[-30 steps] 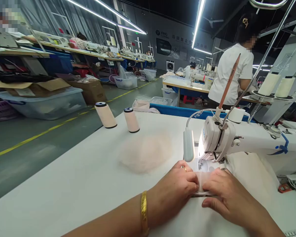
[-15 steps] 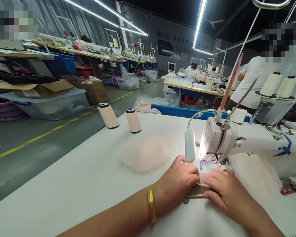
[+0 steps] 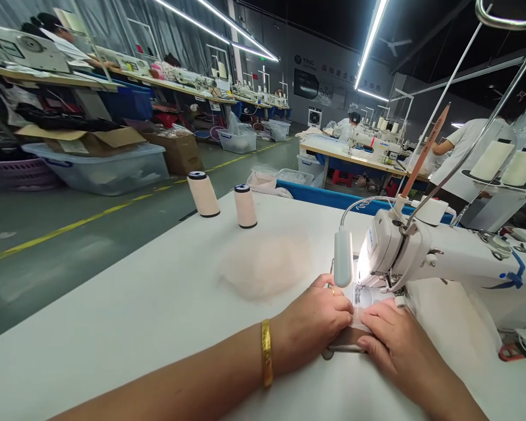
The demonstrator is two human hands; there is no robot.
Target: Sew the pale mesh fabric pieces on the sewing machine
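Note:
At the needle area of a white sewing machine (image 3: 379,248), both hands rest close together on a small piece of pale fabric (image 3: 357,317). My left hand (image 3: 318,313), wearing a ring, has its fingers curled down on the fabric's left side. On the other side my right hand (image 3: 394,333) presses the fabric with its fingers together and the thumb a little apart. The fingers cover most of the piece. A small lamp (image 3: 343,257) on a bendable neck hangs just above my left fingers and lights the needle. Sheer beige fabric (image 3: 451,316) lies right of my right hand.
Two peach thread cones (image 3: 203,195) (image 3: 245,206) stand at the table's far edge. A sheer beige fabric heap (image 3: 267,266) lies left of the machine. White thread cones (image 3: 491,159) are at right. Beyond are a worker in white (image 3: 477,149), sewing tables and plastic bins (image 3: 109,169).
The view has turned slightly to the left, so the surroundings appear shifted right. Both hands stay at the needle area with almost the same pose on the fabric.

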